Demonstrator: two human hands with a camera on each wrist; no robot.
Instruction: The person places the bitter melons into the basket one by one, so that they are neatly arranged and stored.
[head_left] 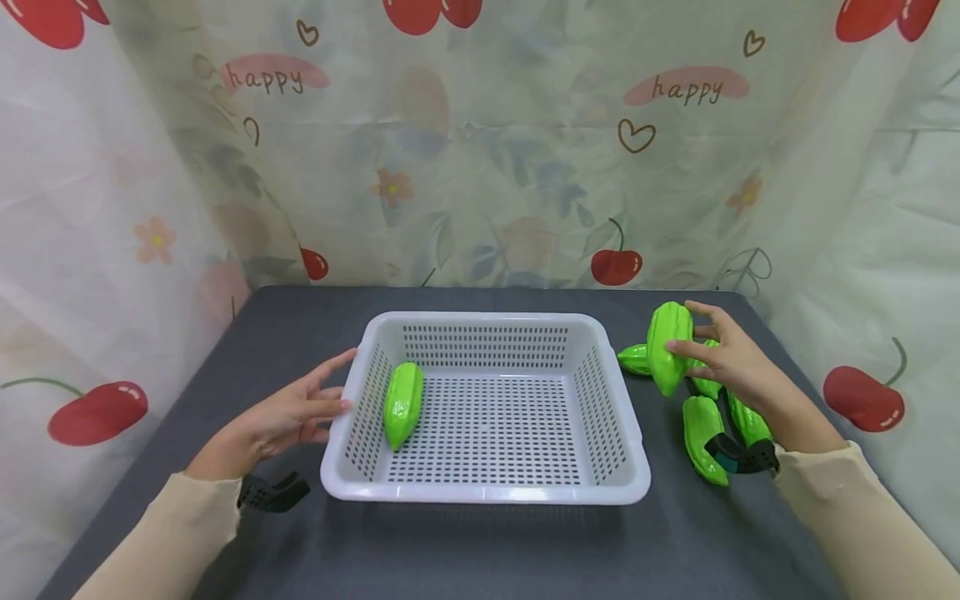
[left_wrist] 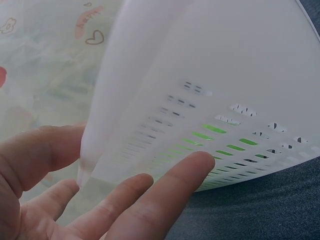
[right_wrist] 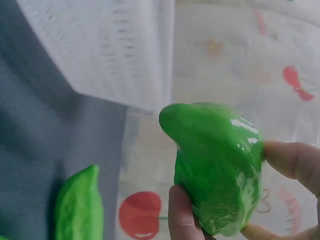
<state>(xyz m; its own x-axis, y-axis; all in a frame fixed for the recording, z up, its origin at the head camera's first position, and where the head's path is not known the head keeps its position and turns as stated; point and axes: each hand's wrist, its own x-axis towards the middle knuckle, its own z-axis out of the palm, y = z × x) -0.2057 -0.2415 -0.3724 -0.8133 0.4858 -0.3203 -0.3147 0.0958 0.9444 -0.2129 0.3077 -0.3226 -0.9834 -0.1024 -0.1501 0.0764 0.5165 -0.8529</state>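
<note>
Closest to the right wrist camera, one glossy, ribbed green fruit [right_wrist: 215,170] is pinched in my right hand [head_left: 723,354], thumb on one flank and fingers on the other. I hold it by its sides, probably because its waxy-looking surface could slip and a grip across the body balances its weight. It hangs with its narrower end tipped down, just right of the basket [head_left: 487,493], raised above other fruits; that height seems to give it room over the basket's rim.

My left hand [head_left: 292,412] is at the basket's left side, its fingers spread along the rim and outer wall. I cannot tell whether they press or merely rest there, but the likely reason is to steady the light plastic.

Inside the basket, near its left wall, lies a second green fruit [head_left: 404,406], lengthwise, leaving bare perforated floor between it and the basket's right wall. Placing it against that far side probably saves the nearer part for others.

Right of the basket, a small heap of loose green fruits [head_left: 703,442] lies partly under and behind my right hand, so I cannot count them surely; their closeness to the basket presumably shortens my reach. Beneath the basket spreads a dark tabletop [head_left: 487,554], and behind it hangs a cherry-printed curtain [head_left: 487,192].
</note>
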